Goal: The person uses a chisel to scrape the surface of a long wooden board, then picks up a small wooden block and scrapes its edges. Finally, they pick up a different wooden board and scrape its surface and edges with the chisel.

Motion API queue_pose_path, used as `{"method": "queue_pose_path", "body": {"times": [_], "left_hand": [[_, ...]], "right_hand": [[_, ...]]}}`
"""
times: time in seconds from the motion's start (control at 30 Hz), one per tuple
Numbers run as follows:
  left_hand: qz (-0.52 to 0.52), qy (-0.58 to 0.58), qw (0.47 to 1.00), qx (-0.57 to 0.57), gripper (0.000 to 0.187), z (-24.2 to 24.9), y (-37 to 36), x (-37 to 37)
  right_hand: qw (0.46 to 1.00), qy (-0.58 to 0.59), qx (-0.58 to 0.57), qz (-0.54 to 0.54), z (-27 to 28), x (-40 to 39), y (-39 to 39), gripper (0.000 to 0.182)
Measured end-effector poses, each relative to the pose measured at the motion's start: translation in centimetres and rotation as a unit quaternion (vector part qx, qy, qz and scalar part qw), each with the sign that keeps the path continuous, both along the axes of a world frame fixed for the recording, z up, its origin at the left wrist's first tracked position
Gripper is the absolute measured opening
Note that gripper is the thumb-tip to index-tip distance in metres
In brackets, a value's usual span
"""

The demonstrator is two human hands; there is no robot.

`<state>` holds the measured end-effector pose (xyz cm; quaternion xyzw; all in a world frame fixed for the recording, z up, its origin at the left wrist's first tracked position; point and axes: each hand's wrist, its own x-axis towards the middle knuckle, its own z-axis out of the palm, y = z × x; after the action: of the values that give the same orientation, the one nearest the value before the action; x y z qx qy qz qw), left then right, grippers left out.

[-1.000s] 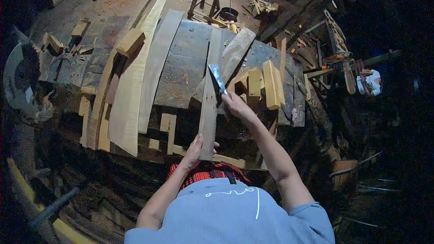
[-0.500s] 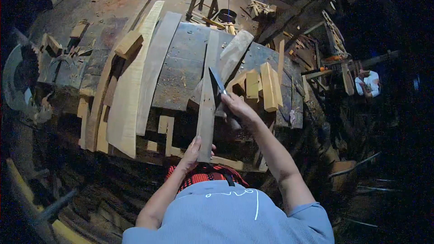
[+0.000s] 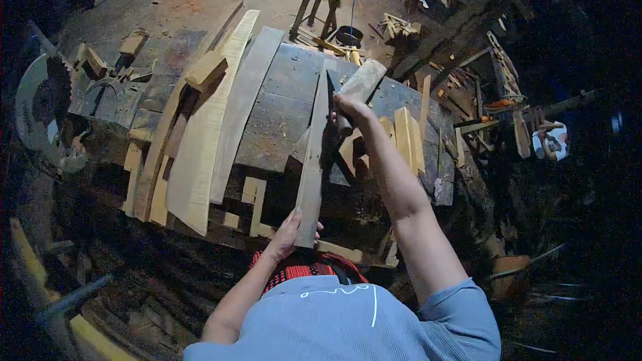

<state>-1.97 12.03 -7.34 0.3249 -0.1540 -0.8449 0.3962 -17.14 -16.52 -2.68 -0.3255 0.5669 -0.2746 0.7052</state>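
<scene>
A long narrow plank (image 3: 311, 174) runs from near my waist up onto the workbench (image 3: 277, 113). My left hand (image 3: 287, 232) is closed around its near end. Farther up, my right hand (image 3: 349, 108) is wrapped round the handle of a dark-bladed knife (image 3: 330, 87), its blade pointing away from me beside the plank's far part. A thick rough wood piece (image 3: 364, 79) lies on the bench just past my right hand. Whether the blade touches the plank cannot be made out.
Long boards (image 3: 200, 154) and a short block (image 3: 206, 74) lie left of the plank. More blocks (image 3: 405, 139) sit at the right. A round toothed blade (image 3: 43, 113) stands far left. Another person (image 3: 550, 141) is at the far right.
My right hand and the knife have moved farther up along the plank, and the blade now points more straight ahead. The view has shifted slightly. My left hand still grips the near end.
</scene>
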Motion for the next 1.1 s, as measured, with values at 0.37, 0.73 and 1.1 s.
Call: {"method": "queue_pose_path", "body": {"times": [0.37, 0.73, 1.1], "left_hand": [[-0.022, -0.076, 0.997, -0.024, 0.053, -0.2, 0.3, 0.6], [-0.019, -0.281, 0.959, 0.022, 0.055, 3.5, -3.1, -1.0], [-0.060, -0.187, 0.979, 0.061, 0.047, 5.8, -6.8, -2.4]], "right_hand": [[0.996, -0.002, -0.066, -0.056, -2.7, -5.7, -4.2, 0.023], [0.992, 0.074, -0.077, -0.072, 3.1, -9.1, 25.4, 0.029], [0.998, -0.011, 0.019, -0.055, 9.3, -3.7, 34.8, 0.031]]}}
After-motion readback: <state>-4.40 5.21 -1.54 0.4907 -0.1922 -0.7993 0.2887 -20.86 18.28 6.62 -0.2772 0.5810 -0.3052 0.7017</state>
